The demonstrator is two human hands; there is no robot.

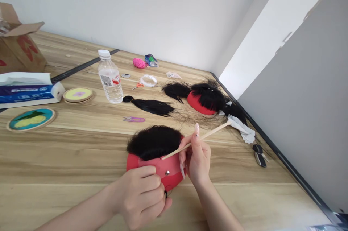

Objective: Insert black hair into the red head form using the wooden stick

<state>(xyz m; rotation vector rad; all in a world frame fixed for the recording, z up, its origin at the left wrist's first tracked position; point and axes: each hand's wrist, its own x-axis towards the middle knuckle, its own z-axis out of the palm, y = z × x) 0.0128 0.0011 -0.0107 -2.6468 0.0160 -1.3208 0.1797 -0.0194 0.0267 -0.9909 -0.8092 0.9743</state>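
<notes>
In front of me sits a red dome-shaped form, with short black hair over its far part and a pinkish mesh strip along the near edge of the hair. A silver pin head shows on the mesh. My right hand grips a thin wooden stick, whose lower end points at the mesh beside the hairline. Closed in a fist, my left hand rests against the near left side of the form; something small and black shows by its fingers, too little to name.
Beyond the form lie purple thread snips, a tied black hair bundle, a water bottle and orange scissors. A second red form with long hair stands at right, near white tissue. Embroidery hoops lie left.
</notes>
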